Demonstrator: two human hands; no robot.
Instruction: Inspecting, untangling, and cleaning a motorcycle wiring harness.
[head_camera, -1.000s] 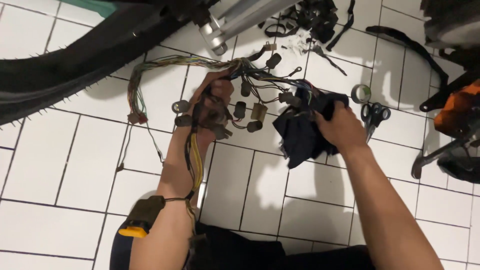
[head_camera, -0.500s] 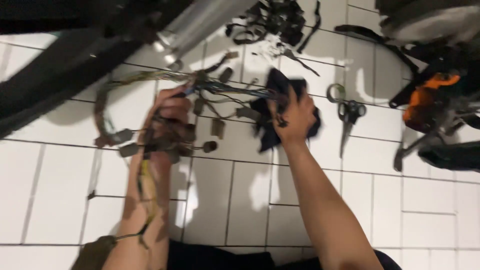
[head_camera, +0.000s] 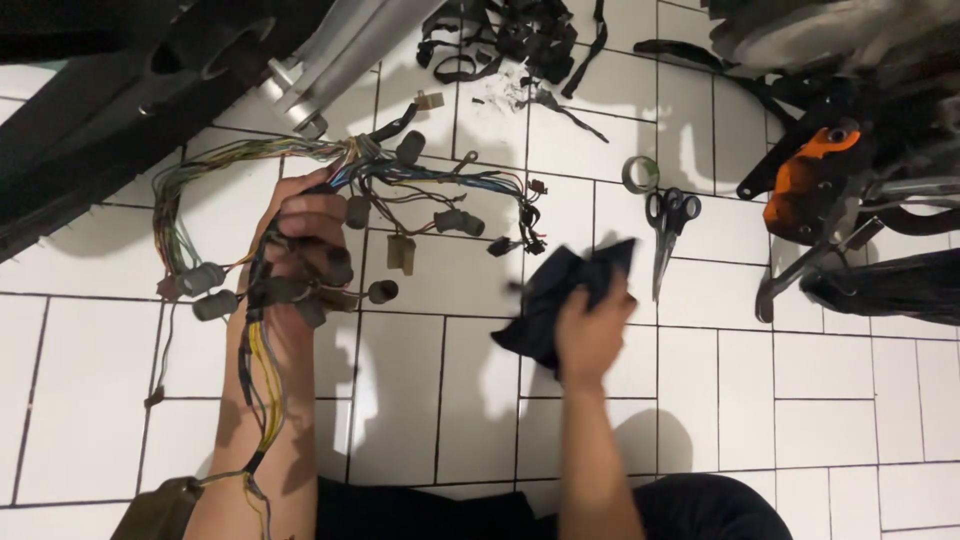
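Left forearm: rises from the bottom edge of the view, with yellow and dark wires running along it toward the wrist.
Left hand: grip clenched around the trunk of a wiring harness; the fingers wrap the bundle and several grey plug connectors, and the knuckles face the camera.
Wiring harness: held above the white tiled floor; a loop of multicoloured wires arcs out to the left of the fist, and thinner branches fan to the right, ending in small dark and tan connectors that hang just over the tiles.
Grey connectors: two sit just left of the fist, another pokes out on its right side.
Right hand: grip closed on a dark cloth; the cloth is bunched, spilling out above and to the left of the fingers. The hand is blurred, so the exact finger positions cannot be told.
Dark cloth: well apart from the harness trunk, near the rightmost hanging connectors but not touching them.
Scissors: black-handled, lying on the floor just beyond the cloth, blades pointing toward the person.
Tape roll: lies just beside the scissor handles, on the far side.
Black strips: a tangled heap on the tiles at the far edge.
Metal tube: runs slantwise at the far left, above the harness.
Orange part: sits among dark machine pieces at the far right.
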